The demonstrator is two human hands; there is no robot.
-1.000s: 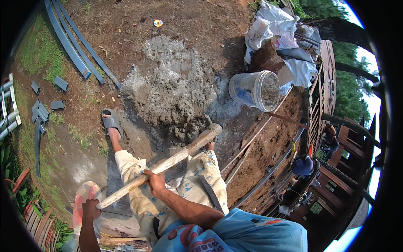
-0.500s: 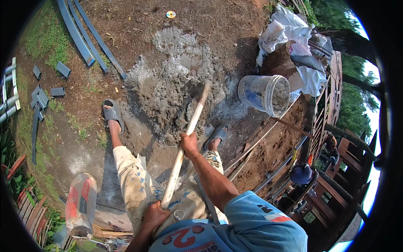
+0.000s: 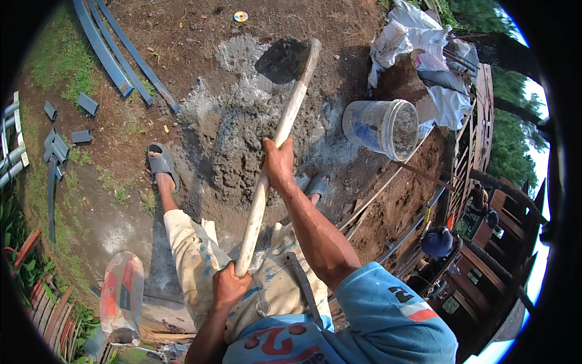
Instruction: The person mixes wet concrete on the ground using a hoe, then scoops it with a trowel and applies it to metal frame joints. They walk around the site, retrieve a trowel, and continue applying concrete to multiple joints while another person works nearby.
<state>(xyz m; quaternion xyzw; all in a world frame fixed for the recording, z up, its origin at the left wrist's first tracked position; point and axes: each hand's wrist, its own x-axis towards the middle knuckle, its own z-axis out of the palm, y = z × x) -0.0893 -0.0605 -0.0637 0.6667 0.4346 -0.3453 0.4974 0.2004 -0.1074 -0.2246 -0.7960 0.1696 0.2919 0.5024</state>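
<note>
Head view: you are standing outdoors on bare brown ground (image 3: 339, 36), with green grass (image 3: 54, 73) spreading at the left and trees (image 3: 512, 121) rising at the far right. Your right grip (image 3: 279, 162) is wrapping round the middle of the wooden handle of a hoe (image 3: 257, 209), while your left grip (image 3: 230, 286) is closing round its near end. The hoe is slanting away in front of you, its dark blade (image 3: 280, 60) lying over the far part of a wet grey mix (image 3: 236, 151); whether they are touching cannot be told. A whitish bucket (image 3: 367, 124) with blue smears is standing at the mix's right, near crumpled white sacks (image 3: 400, 42). Grey metal channels (image 3: 100, 45) are lying at the upper left, and another person in blue (image 3: 436, 241) is showing beside a brown wooden structure (image 3: 479, 267). As for markings, a paper bag (image 3: 121, 297) at the lower left is bearing red and dark panels, your light-blue shirt (image 3: 357, 340) is carrying red and dark print, and a small round disc (image 3: 240, 16) is showing a multicoloured face.
</note>
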